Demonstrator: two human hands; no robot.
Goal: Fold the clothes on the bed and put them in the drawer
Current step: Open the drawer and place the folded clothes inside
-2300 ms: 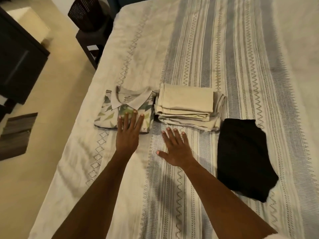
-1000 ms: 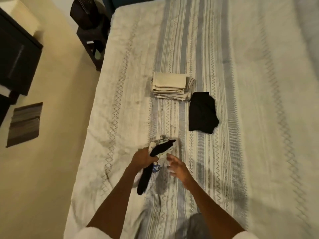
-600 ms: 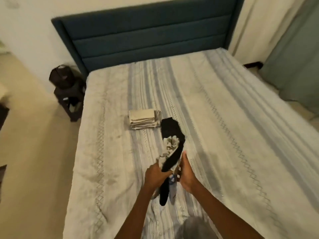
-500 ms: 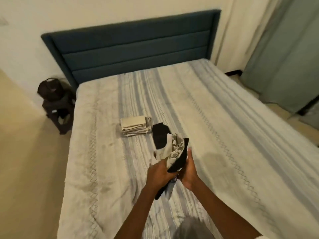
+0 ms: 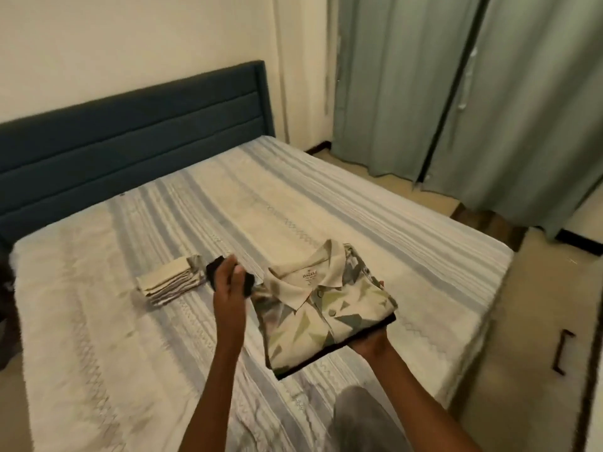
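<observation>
Above bed [image 5: 195, 321], folded shirt [image 5: 323, 308], seemingly supported.

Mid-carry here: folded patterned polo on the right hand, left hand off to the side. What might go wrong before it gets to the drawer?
1. The patterned polo shirt and the black garment beneath it rest on the right hand near one corner only; the stack may tip or unfold.
2. The left hand hovers beside it, supporting nothing.
3. The folded beige stack and another black garment remain on the bed, so further trips are needed.

Head camera looks forward and down across the bed [image 5: 228, 207] from nearby.
</observation>
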